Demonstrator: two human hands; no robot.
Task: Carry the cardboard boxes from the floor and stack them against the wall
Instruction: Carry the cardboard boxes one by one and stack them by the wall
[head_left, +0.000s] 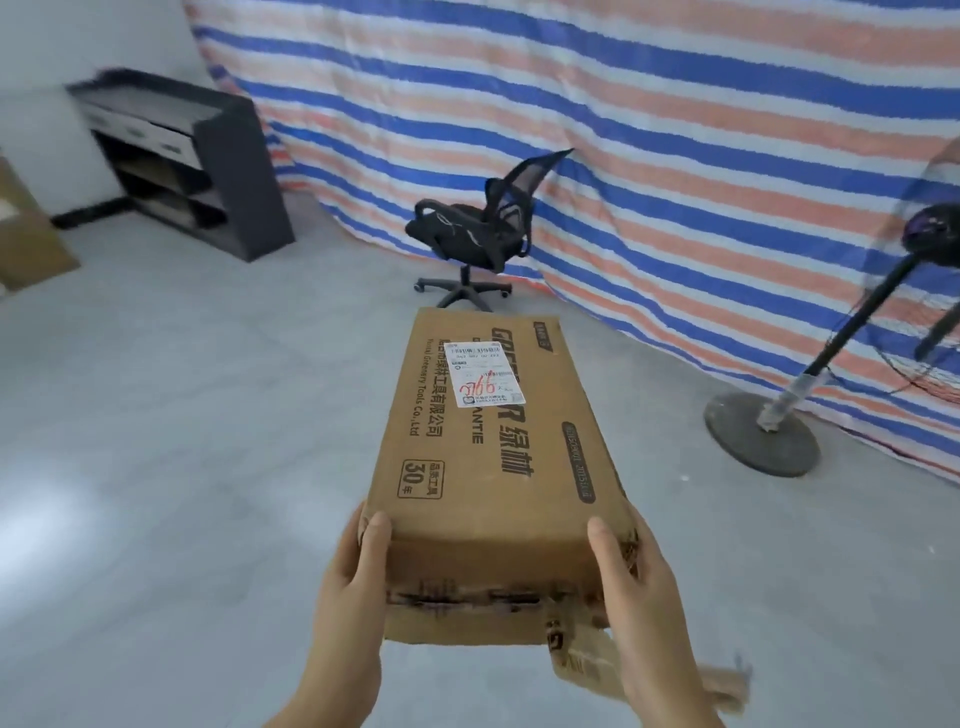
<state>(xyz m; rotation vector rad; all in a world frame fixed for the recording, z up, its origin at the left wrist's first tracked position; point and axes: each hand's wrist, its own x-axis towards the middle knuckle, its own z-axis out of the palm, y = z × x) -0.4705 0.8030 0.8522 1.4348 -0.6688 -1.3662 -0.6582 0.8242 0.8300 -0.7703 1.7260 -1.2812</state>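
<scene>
A long brown cardboard box (488, 441) with black print and a white shipping label is held up in front of me, its far end pointing away. My left hand (349, 587) grips the near left corner, thumb on the top edge. My right hand (636, 597) grips the near right corner, thumb along the top, fingers down the side. Torn tape and a loose flap hang under the box's near end. Another cardboard box (26, 234) stands at the far left by the white wall.
A black office chair (478, 228) stands ahead against a blue, orange and white striped tarp (675, 130). A dark shelf unit (197, 166) sits at the back left. A standing fan (779, 415) with a round base is at the right. Grey floor (182, 441) spreads between them.
</scene>
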